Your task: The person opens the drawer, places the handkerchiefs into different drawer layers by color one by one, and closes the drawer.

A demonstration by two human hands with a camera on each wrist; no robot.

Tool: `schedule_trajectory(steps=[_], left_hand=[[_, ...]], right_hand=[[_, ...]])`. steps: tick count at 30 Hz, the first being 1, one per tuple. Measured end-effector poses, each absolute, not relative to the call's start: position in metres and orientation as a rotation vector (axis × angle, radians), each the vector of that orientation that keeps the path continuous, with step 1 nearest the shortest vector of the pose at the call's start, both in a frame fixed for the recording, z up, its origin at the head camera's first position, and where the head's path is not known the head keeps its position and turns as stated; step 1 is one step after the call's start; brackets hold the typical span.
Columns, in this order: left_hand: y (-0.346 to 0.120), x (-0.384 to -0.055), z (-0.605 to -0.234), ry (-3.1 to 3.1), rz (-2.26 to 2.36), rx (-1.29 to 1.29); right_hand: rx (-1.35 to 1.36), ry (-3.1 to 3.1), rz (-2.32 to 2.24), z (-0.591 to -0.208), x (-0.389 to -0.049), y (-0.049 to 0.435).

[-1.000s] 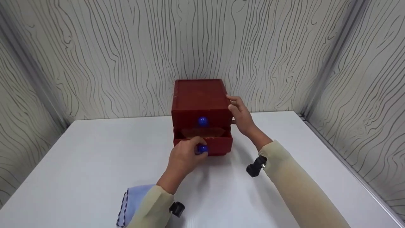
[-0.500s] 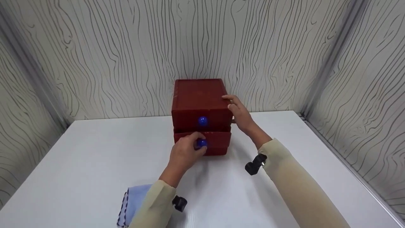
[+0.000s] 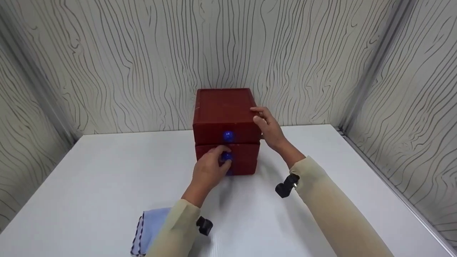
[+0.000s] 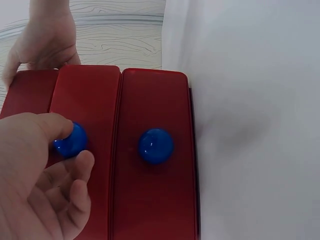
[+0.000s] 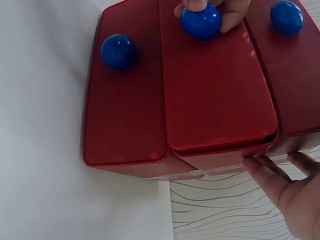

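Observation:
A small red drawer cabinet (image 3: 225, 107) stands against the back wall. Its stacked drawers carry round blue knobs, and the lowest knob (image 4: 156, 146) shows plainly in the left wrist view. My left hand (image 3: 209, 167) pinches the middle drawer's knob (image 5: 201, 24) between thumb and fingers. That middle drawer (image 5: 215, 95) sits nearly flush, with a thin dark gap at one corner in the right wrist view. My right hand (image 3: 272, 132) rests against the cabinet's right side, fingertips over the top edge. Above the left hand is the top drawer's knob (image 3: 228, 136).
A folded light-blue cloth (image 3: 151, 226) with dark stitched edging lies on the white table (image 3: 117, 171), partly behind the left sleeve. Wood-grain patterned panels (image 3: 142, 64) enclose the back and sides.
The middle drawer has slid back into the cabinet, pushed by my left hand on its knob. The fingers of my right hand have shifted slightly further onto the top edge.

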State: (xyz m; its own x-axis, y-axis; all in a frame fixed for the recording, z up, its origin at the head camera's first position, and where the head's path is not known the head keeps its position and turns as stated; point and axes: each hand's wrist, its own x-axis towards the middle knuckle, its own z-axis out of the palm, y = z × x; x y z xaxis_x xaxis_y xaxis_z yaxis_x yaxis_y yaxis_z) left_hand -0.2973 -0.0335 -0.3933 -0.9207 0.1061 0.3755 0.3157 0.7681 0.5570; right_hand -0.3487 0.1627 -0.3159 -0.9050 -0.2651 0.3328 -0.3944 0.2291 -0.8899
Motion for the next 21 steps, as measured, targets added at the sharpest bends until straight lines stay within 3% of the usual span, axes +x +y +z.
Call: schedule_trajectory(steps=[21], left_hand=[[-0.0324, -0.3018, -0.3922, -2.669, -0.965, -0.277]], right_hand=[[0.642, -2.400, 1.755, -0.3148, -0.3478, 0.1628]])
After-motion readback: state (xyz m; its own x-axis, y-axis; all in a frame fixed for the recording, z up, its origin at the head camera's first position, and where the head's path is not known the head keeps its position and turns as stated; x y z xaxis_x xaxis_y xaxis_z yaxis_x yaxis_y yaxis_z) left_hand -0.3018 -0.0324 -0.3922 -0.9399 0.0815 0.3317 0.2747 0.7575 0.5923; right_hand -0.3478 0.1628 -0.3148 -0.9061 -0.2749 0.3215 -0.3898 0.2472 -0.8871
